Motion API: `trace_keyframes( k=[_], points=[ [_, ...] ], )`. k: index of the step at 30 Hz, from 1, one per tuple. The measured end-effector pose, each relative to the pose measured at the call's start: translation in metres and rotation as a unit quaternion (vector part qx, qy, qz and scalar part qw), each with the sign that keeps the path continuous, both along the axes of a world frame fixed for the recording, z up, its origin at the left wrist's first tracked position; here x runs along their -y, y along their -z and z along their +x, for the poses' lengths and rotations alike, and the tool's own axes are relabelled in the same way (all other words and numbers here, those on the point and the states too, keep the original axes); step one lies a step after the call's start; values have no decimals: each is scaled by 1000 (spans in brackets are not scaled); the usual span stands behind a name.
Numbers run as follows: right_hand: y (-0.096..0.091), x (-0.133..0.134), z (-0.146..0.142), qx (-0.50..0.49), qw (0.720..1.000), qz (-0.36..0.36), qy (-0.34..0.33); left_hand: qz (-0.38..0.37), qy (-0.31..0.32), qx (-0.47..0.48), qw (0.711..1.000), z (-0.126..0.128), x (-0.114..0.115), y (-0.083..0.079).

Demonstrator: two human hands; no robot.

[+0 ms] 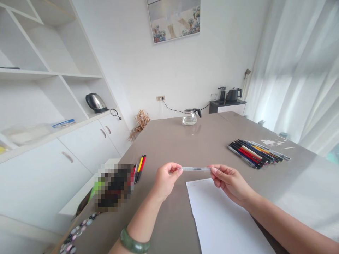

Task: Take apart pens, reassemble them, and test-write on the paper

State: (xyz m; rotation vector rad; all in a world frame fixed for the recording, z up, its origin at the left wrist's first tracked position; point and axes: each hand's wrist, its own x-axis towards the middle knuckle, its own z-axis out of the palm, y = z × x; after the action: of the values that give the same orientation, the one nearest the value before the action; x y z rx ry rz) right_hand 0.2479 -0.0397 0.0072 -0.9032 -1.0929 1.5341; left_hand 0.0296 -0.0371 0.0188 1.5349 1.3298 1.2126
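Both my hands hold a clear pen [195, 169] level above the brown table [169, 141]. My left hand [165, 180] pinches its left end. My right hand [229, 180] pinches its right end. A white sheet of paper [222, 218] lies on the table just below and in front of my hands. A green bangle [134, 243] sits on my left wrist.
A row of several pens [255, 151] lies to the right. A few pens [140, 167] lie at the left beside a blurred-out object [113, 187]. A glass jug [190, 116] stands at the far edge. Beads [76, 234] lie at the near left corner.
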Motion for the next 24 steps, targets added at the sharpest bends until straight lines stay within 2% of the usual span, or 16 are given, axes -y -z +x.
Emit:
trace_keyframes(
  k=[9,15,24],
  points=[
    [-3,2,-1,-5,1000,-1,3,-46,16,34,998,3,2,-3],
    [-1,1,1,-18,1000,5,-4,-11,12,26,1000,1,0,-2],
    [-1,1,1,-14,1000,1,1,-41,22,35,998,1,1,-2]
  ],
)
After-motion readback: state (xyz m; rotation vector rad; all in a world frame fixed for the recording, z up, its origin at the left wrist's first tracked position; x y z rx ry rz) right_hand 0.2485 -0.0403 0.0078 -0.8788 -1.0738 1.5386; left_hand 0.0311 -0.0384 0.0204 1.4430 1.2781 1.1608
